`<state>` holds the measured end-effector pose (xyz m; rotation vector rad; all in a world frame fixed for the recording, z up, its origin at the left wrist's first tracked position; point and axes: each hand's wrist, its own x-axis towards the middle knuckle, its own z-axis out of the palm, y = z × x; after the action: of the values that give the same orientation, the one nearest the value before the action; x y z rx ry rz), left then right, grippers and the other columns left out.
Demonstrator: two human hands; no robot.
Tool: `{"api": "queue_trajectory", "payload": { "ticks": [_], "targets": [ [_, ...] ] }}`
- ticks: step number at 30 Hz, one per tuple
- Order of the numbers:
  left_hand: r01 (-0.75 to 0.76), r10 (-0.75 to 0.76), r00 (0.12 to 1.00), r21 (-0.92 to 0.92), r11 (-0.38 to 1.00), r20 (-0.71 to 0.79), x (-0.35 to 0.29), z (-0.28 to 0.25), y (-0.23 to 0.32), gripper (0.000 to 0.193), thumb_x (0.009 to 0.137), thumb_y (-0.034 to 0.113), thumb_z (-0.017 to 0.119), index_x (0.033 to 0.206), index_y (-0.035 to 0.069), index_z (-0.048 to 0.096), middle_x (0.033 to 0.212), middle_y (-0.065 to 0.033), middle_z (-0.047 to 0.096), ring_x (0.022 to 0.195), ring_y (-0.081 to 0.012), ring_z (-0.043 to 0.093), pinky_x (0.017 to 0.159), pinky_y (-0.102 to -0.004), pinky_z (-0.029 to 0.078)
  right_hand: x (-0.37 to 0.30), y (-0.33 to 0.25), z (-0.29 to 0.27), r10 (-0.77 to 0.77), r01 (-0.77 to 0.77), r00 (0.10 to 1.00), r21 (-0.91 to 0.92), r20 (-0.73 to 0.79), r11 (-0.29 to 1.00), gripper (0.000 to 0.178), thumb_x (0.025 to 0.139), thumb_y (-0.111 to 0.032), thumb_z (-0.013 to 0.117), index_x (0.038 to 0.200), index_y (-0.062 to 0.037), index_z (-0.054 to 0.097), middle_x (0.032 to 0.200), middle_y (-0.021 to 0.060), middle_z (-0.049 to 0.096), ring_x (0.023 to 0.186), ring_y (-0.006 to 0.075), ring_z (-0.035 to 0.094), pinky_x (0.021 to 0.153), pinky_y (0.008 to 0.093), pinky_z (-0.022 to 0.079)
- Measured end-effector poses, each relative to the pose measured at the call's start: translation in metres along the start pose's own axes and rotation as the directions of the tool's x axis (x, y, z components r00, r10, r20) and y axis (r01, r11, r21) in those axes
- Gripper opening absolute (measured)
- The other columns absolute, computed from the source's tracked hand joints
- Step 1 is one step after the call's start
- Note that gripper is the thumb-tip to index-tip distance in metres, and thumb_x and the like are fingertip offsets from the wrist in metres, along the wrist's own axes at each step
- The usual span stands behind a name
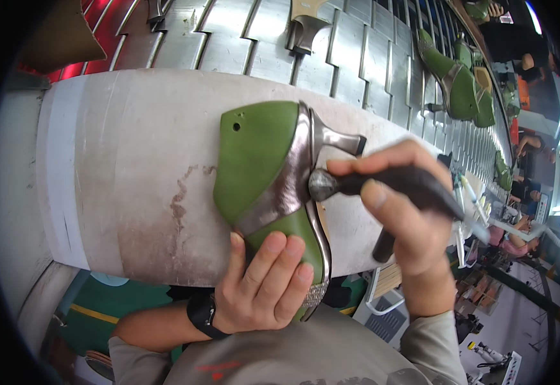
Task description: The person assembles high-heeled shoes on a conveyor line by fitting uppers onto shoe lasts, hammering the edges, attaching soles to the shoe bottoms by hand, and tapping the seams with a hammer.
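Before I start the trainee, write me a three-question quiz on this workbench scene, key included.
1. Which grip has the hammer, left or right?
2. True or false: the left grip is clear of the green shoe form.
3. The shiny heel points mainly toward which side of the picture? A) left B) right C) bottom

Key:
1. The right grip.
2. False; its fingers rest on the form.
3. B.

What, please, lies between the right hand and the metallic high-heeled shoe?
In the head view, the hammer's rounded metal face lies between the right hand and the high-heeled shoe.
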<state>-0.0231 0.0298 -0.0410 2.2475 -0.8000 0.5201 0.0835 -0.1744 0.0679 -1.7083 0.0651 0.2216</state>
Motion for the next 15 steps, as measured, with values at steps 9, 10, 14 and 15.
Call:
{"api": "queue_trajectory", "payload": {
  "ticks": [9, 10, 14, 15],
  "targets": [
    [-0.079, 0.073, 0.989, 0.044, 0.996, 0.129, 0.015, -0.025, -0.017, 0.056, 0.101, 0.026, 0.067, 0.146, -0.001, 0.049, 0.148, -0.0273, 0.055, 0.139, -0.044, 0.055, 0.115, -0.0659, 0.043, -0.014, 0.002, -0.009, 0.043, -0.028, 0.99, -0.107, 0.138, 0.994, 0.022, 0.091, -0.014, 0.076, 0.105, 0.0031, 0.072, 0.095, 0.0095, 0.078, 0.087, 0.0111, 0.07, 0.078, 0.0267, 0.056],
    [-0.08, 0.075, 0.984, 0.022, 0.997, 0.16, 0.024, -0.034, -0.022, 0.04, 0.101, 0.011, 0.063, 0.14, 0.003, 0.058, 0.147, -0.0198, 0.06, 0.138, -0.0359, 0.058, 0.115, -0.0614, 0.045, -0.02, 0.007, -0.009, 0.035, -0.025, 0.993, -0.08, 0.116, 0.996, 0.023, 0.094, -0.015, 0.075, 0.108, 0.0031, 0.072, 0.098, 0.0102, 0.078, 0.09, 0.0122, 0.071, 0.08, 0.0275, 0.056],
    [-0.268, 0.242, 0.913, 0.037, 0.963, 0.329, 0.09, -0.052, -0.057, 0.071, 0.072, 0.012, 0.081, 0.139, 0.003, 0.06, 0.153, -0.0169, 0.056, 0.145, -0.0362, 0.051, 0.123, -0.0635, 0.032, -0.033, 0.014, -0.006, 0.062, -0.049, 0.995, 0.166, -0.072, 0.985, 0.028, 0.102, -0.02, 0.07, 0.118, 0.0028, 0.07, 0.107, 0.0145, 0.079, 0.097, 0.0186, 0.074, 0.087, 0.0323, 0.061],
    [-0.266, 0.236, 0.912, 0.045, 0.963, 0.336, 0.096, -0.045, -0.064, 0.071, 0.072, 0.012, 0.081, 0.139, 0.003, 0.06, 0.153, -0.0169, 0.056, 0.145, -0.0362, 0.051, 0.123, -0.0635, 0.032, -0.035, 0.012, -0.011, 0.062, -0.048, 0.995, 0.161, -0.083, 0.986, 0.029, 0.102, -0.021, 0.069, 0.118, 0.0031, 0.069, 0.107, 0.0155, 0.079, 0.097, 0.0194, 0.075, 0.087, 0.0326, 0.061]
  ]
}}
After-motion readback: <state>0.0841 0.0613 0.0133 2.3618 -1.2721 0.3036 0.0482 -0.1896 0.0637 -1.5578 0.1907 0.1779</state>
